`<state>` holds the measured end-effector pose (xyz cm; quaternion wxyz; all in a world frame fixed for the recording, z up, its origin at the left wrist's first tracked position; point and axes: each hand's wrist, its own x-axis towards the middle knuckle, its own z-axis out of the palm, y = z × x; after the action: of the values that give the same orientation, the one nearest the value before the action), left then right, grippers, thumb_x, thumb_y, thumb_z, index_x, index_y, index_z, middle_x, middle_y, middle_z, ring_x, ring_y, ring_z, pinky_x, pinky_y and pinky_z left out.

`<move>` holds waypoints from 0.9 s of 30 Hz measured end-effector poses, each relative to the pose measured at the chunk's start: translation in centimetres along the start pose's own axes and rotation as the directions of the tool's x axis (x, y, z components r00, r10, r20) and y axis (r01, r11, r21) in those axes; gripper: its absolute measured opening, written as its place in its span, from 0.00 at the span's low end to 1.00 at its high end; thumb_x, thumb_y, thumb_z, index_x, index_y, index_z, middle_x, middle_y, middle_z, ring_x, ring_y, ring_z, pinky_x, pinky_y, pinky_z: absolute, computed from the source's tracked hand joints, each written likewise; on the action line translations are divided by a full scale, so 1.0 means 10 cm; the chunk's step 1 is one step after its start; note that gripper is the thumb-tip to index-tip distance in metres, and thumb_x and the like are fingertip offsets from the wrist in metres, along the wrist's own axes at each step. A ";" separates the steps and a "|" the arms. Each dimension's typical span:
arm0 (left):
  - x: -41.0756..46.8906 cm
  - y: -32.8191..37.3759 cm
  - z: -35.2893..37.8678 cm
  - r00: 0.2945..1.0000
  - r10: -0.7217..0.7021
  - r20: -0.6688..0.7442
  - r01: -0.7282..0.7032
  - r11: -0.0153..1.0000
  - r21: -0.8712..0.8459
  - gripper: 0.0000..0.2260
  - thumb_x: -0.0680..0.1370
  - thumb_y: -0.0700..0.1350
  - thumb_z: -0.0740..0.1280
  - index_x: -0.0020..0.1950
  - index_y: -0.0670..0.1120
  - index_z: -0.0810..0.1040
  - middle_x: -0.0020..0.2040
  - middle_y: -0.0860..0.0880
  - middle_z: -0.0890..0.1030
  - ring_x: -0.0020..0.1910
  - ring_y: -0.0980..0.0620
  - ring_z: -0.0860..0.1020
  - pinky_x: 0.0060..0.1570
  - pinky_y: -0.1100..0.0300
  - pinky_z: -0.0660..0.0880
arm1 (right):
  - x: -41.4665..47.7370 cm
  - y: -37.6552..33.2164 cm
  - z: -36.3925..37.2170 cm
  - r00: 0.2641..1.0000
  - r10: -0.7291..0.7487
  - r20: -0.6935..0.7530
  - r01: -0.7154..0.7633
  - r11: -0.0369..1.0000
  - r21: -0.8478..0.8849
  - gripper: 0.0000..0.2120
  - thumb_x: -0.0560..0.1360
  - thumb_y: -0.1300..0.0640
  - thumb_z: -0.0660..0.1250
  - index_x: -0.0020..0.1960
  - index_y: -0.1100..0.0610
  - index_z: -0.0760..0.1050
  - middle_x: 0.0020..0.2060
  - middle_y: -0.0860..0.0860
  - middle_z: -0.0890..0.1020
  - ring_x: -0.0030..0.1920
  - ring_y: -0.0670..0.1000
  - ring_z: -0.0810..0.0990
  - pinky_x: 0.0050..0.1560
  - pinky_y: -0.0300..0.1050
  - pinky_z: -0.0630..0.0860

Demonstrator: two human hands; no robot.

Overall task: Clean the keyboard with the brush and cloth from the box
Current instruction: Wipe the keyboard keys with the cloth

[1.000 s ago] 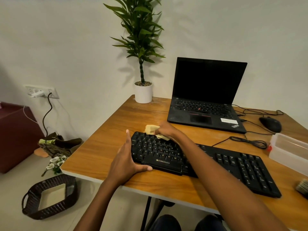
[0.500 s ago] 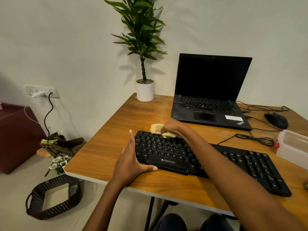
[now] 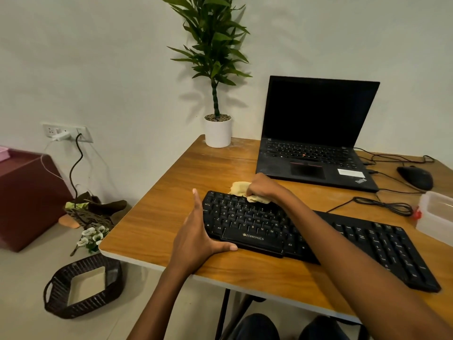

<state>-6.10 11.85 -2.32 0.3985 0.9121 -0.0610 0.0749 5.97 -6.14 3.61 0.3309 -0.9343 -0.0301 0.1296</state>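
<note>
A black Zebronics keyboard [image 3: 257, 224] lies slantwise on the wooden table [image 3: 171, 217]. My right hand [image 3: 263, 186] grips a bunched yellow cloth [image 3: 239, 188] and presses it on the keyboard's far left rows. My left hand [image 3: 196, 235] braces the keyboard's left end, fingers straight along the side, thumb lying along the front edge. A clear plastic box [image 3: 436, 214] stands at the right edge of view. The brush is out of sight.
An open black laptop [image 3: 316, 143] sits behind the keyboard, with a black mouse [image 3: 415, 177] and coiled cables [image 3: 384, 204] to its right. A potted plant [image 3: 218, 130] stands at the far left corner. A woven basket [image 3: 83, 285] lies on the floor.
The view has swung a little left, so the brush at the right edge has dropped out of sight. Both hands stay in much the same place on the keyboard.
</note>
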 end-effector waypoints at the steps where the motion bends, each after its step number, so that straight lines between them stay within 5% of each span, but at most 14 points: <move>1: 0.00 0.00 0.00 1.000 0.004 -0.001 -0.004 1.000 0.002 0.66 0.49 0.70 0.71 0.68 0.61 0.24 0.76 0.51 0.60 0.73 0.50 0.61 0.66 0.52 0.66 | 0.03 -0.01 0.04 1.000 0.004 0.000 -0.004 1.000 0.014 0.05 0.71 0.67 0.64 0.37 0.65 0.72 0.32 0.56 0.75 0.29 0.49 0.71 0.27 0.39 0.65; 2: 0.00 0.00 0.00 1.000 0.008 -0.001 -0.008 1.000 0.003 0.65 0.49 0.70 0.71 0.68 0.61 0.24 0.76 0.51 0.60 0.73 0.50 0.61 0.66 0.52 0.66 | 0.05 -0.05 0.09 1.000 -0.002 -0.006 0.002 0.999 0.037 0.02 0.72 0.67 0.63 0.44 0.67 0.73 0.36 0.57 0.76 0.31 0.50 0.73 0.29 0.40 0.67; 5: 0.01 -0.01 0.00 1.000 0.022 0.001 -0.022 1.000 0.006 0.66 0.53 0.66 0.75 0.67 0.61 0.23 0.76 0.52 0.59 0.73 0.51 0.61 0.66 0.54 0.65 | 0.22 -0.28 0.33 0.999 -0.047 -0.019 0.049 0.993 0.110 0.14 0.73 0.66 0.62 0.58 0.68 0.69 0.46 0.58 0.74 0.44 0.54 0.76 0.35 0.41 0.71; 8: 0.01 0.00 0.00 1.000 0.023 -0.001 -0.023 1.000 0.008 0.66 0.54 0.65 0.76 0.67 0.60 0.24 0.77 0.50 0.58 0.74 0.50 0.60 0.67 0.55 0.65 | 0.30 -0.51 0.57 0.993 -0.110 -0.049 0.114 0.988 0.100 0.04 0.74 0.62 0.62 0.42 0.61 0.71 0.37 0.52 0.72 0.36 0.50 0.72 0.34 0.41 0.67; 10: 0.00 0.00 0.00 1.000 0.012 0.001 -0.012 1.000 0.004 0.65 0.52 0.67 0.74 0.68 0.60 0.24 0.77 0.50 0.57 0.74 0.50 0.60 0.67 0.55 0.65 | 0.34 -0.55 0.64 0.991 -0.125 -0.057 0.130 0.987 0.097 0.08 0.74 0.62 0.61 0.36 0.57 0.67 0.32 0.50 0.69 0.31 0.48 0.67 0.31 0.40 0.64; 19: -0.02 0.01 -0.01 1.000 0.007 -0.006 -0.007 1.000 -0.019 0.66 0.49 0.71 0.71 0.65 0.62 0.21 0.77 0.52 0.59 0.73 0.49 0.62 0.67 0.50 0.67 | -0.14 0.19 -0.20 0.994 -0.065 0.092 0.064 0.998 0.016 0.09 0.73 0.69 0.61 0.35 0.62 0.71 0.30 0.52 0.72 0.27 0.46 0.69 0.23 0.33 0.65; 23: -0.03 0.06 -0.02 1.000 0.004 -0.011 -0.004 1.000 -0.009 0.66 0.52 0.66 0.75 0.67 0.59 0.23 0.77 0.51 0.59 0.73 0.48 0.62 0.67 0.51 0.65 | -0.49 0.64 -0.64 0.997 -0.003 0.073 0.013 0.991 -0.133 0.11 0.73 0.67 0.63 0.33 0.58 0.71 0.29 0.51 0.74 0.26 0.44 0.70 0.21 0.28 0.64; 27: -0.04 0.07 -0.02 1.000 -0.001 -0.001 0.001 1.000 0.019 0.66 0.53 0.66 0.75 0.67 0.59 0.23 0.77 0.49 0.58 0.74 0.47 0.61 0.67 0.51 0.65 | -0.54 0.80 -0.70 0.999 0.023 0.038 -0.020 0.996 -0.086 0.08 0.73 0.67 0.63 0.35 0.61 0.73 0.31 0.53 0.75 0.27 0.46 0.71 0.24 0.32 0.66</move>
<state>-6.62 11.55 -1.70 0.3898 0.9159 -0.0597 0.0755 2.34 -17.44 5.03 0.2886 -0.9451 -0.0320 0.1500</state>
